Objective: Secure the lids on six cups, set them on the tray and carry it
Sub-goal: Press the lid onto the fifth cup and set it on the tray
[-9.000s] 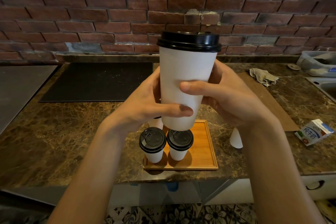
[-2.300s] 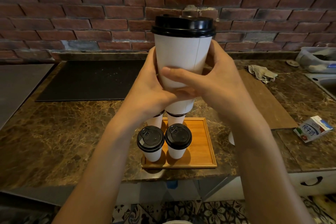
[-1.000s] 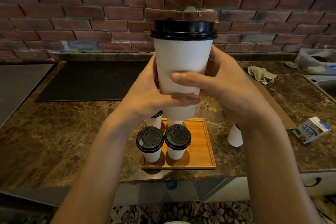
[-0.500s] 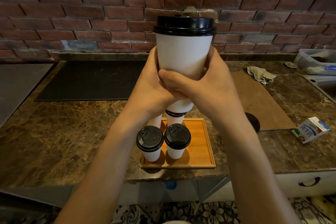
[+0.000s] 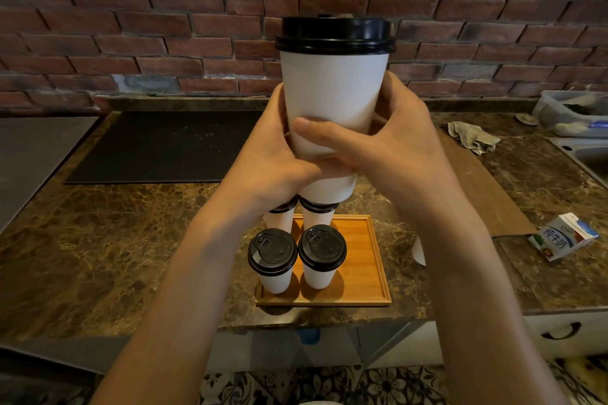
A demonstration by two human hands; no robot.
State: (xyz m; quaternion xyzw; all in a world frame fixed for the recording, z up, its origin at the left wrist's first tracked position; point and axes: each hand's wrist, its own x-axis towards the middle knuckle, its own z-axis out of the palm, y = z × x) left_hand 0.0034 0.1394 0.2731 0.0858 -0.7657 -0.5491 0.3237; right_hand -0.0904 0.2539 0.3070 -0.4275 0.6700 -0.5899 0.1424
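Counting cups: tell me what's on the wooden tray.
The wooden tray holds four lidded cups: front left cup, front right cup, rear left cup, rear right cup. The rear pair is partly covered by the held cup and left hand.

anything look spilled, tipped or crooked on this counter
Only the milk carton at the right end of the counter: it seems to lie on its side, with no leak visible. The four cups on the tray stand upright, lidded, and the held cup is upright, its lid level.

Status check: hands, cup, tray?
Left hand and right hand grip the raised cup, lid on, upright. Four lidded cups stand on the wooden tray, left side. Tray's right side free.
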